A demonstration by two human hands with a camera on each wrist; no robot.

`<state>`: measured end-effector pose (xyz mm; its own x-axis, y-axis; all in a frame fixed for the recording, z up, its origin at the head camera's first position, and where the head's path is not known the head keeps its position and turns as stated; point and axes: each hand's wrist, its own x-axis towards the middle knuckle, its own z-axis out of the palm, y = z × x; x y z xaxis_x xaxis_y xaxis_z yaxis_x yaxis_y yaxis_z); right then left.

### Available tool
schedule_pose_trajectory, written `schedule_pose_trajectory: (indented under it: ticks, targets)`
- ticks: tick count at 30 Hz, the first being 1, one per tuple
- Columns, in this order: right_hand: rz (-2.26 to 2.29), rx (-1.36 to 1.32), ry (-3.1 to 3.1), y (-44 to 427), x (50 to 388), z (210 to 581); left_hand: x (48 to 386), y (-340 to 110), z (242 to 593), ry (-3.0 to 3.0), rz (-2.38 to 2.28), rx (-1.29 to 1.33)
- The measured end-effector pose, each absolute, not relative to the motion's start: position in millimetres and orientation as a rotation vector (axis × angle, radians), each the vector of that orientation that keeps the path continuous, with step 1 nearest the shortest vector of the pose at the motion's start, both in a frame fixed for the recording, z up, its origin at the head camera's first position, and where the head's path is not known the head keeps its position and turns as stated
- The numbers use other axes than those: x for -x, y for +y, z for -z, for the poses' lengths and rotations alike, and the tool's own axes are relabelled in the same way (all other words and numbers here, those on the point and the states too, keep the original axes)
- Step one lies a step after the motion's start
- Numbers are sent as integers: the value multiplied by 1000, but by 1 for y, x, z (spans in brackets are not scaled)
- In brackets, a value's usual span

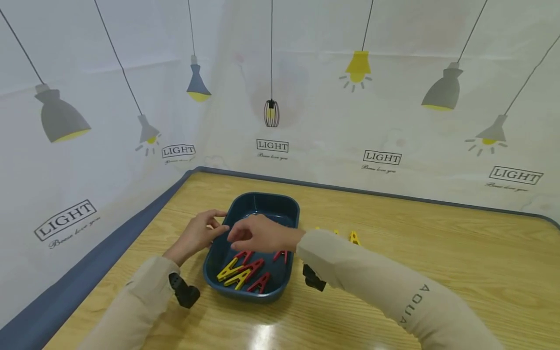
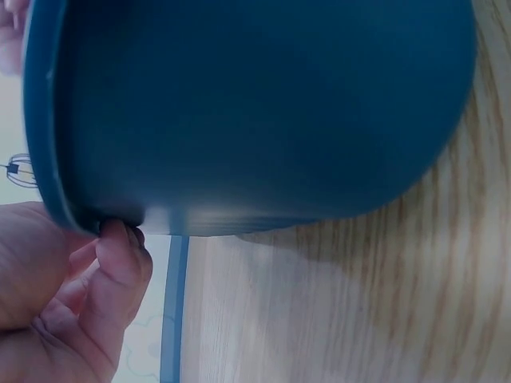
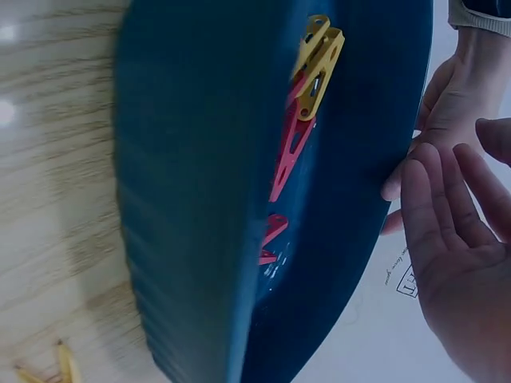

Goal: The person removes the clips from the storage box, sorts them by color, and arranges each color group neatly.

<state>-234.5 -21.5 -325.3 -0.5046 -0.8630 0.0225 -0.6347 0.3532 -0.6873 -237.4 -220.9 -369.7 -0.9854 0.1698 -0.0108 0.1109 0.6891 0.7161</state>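
Observation:
A dark blue plastic basin (image 1: 276, 205) stands on the table. Inside its near end lie yellow clothespins (image 1: 238, 280) and red clothespins (image 1: 260, 282). My left hand (image 1: 198, 236) holds the basin's left rim, thumb on top; in the left wrist view its bent fingers (image 2: 120, 267) catch under the lip. Over the basin hovers my right hand (image 1: 261, 234), palm down and fingers loosely bent. The right wrist view has this hand (image 3: 459, 263) with nothing visible in it. It hides part of the basin's middle.
On the wooden table (image 1: 420, 253), right of the basin, lie yellow clothespins (image 1: 355, 238), partly behind my right sleeve (image 1: 372, 265). A white sheet (image 1: 315, 121) printed with lamps surrounds the table's far and left sides, with a blue border (image 1: 350, 192) along the table edge.

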Motion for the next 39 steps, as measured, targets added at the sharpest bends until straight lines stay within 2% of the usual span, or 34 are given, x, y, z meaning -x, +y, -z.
schedule_pose_trajectory:
  ticks: [11, 17, 24, 39]
  targets:
    - [670, 1248, 2250, -42, 245, 331, 240, -219, 368, 2815, -1178, -238]
    - [550, 1290, 2184, -48, 250, 351, 240, -219, 368, 2792, -1220, -239]
    - [515, 1241, 2189, -50, 238, 354, 237, -219, 369, 2797, -1231, -240]
    - [563, 1229, 2276, -52, 236, 370, 235, -221, 371, 2791, -1254, -245]
